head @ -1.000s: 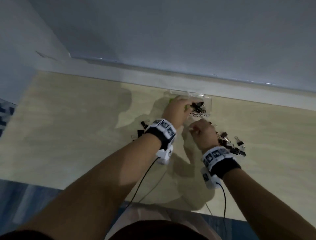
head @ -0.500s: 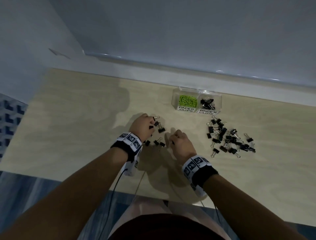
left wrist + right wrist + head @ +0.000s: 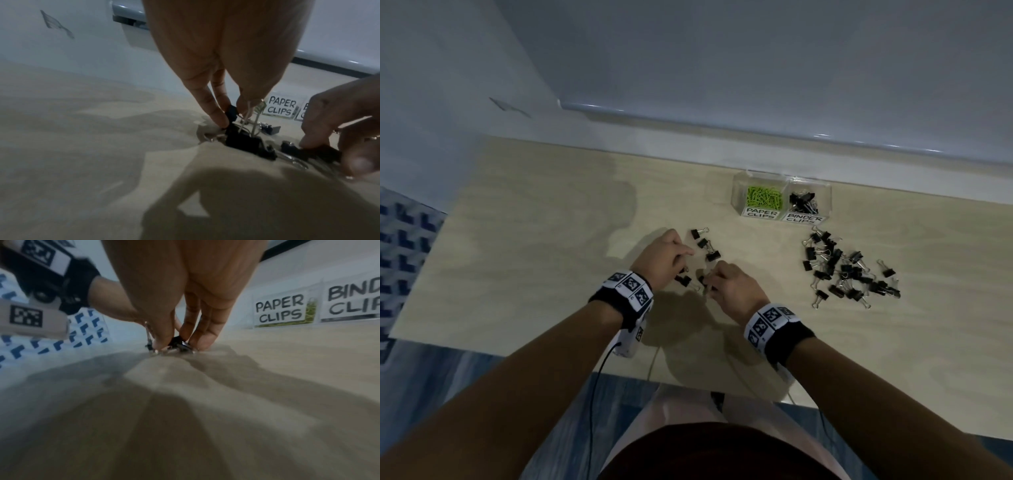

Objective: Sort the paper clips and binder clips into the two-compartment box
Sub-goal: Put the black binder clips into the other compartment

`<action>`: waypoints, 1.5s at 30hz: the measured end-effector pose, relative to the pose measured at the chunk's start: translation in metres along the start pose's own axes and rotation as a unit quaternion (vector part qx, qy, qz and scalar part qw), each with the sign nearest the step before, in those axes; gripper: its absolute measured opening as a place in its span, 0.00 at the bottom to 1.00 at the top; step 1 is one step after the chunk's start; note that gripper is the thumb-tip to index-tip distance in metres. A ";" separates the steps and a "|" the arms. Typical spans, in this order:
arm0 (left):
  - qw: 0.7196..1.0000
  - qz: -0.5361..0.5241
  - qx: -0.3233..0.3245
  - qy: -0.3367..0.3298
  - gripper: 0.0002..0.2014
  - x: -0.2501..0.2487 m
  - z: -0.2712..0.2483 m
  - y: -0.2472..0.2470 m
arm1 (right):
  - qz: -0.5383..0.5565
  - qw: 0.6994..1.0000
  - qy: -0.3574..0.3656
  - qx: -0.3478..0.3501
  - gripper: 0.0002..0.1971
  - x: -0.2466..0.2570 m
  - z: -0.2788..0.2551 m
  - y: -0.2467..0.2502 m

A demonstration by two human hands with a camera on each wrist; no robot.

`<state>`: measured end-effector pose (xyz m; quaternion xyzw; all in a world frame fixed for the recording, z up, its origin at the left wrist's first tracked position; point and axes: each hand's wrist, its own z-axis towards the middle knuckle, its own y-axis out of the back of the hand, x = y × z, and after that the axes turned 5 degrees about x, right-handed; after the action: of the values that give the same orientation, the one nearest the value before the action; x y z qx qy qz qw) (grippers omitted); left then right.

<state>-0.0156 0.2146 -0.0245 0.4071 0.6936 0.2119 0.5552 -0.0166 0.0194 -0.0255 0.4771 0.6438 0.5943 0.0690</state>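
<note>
Both hands worked the small group of binder clips [image 3: 702, 255] at the centre of the head view, on the table [image 3: 534, 257]. The left hand [image 3: 666, 257] pinched a black binder clip [image 3: 232, 112] between forefinger and thumb, its grip pressed together on the clip body just above the table. The right hand [image 3: 729, 284] pinched a second binder clip [image 3: 177, 341] between thumb and fingertips, low against the table.

For a clean pickup, each grip likely needed to sit on the black body, not on the wire handles, which pivot and may let the clip swing or drop. Neighbouring clips lay touching the held ones, so a straight lift was advisable to avoid dragging them along. The load belonged in the right compartment [image 3: 804, 202] of the two-compartment box [image 3: 784, 178], labelled BINDER CLIPS; the left compartment [image 3: 763, 197] held green paper clips.

The head view alone showed the large pile of binder clips [image 3: 849, 270] at centre right, well apart from the hands, and both compartments' contents. The wrist views alone showed the finger contact on each clip; the head view hid this behind the knuckles. The left wrist view also showed further clips lying between the hands.
</note>
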 end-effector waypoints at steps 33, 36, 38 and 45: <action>0.998 -0.023 0.046 0.044 0.04 -0.022 0.012 0.006 | 0.137 0.985 -0.062 -0.082 0.06 -0.043 -0.025 0.024; 0.993 -0.105 0.035 0.031 0.04 -0.050 0.028 0.013 | 0.147 0.965 -0.111 -0.187 0.06 -0.070 -0.030 0.064; 0.988 -0.151 0.023 0.014 0.03 -0.077 0.047 0.015 | 0.146 0.945 -0.158 -0.246 0.06 -0.094 -0.026 0.094; 0.961 -0.273 -0.049 0.003 0.04 -0.171 0.129 -0.004 | 0.169 0.903 -0.276 -0.282 0.07 -0.158 0.010 0.146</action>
<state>0.1140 0.0552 0.0372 0.1736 0.7689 0.0870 0.6092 0.1515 -0.1071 0.0176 0.6843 0.3145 0.5979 0.2745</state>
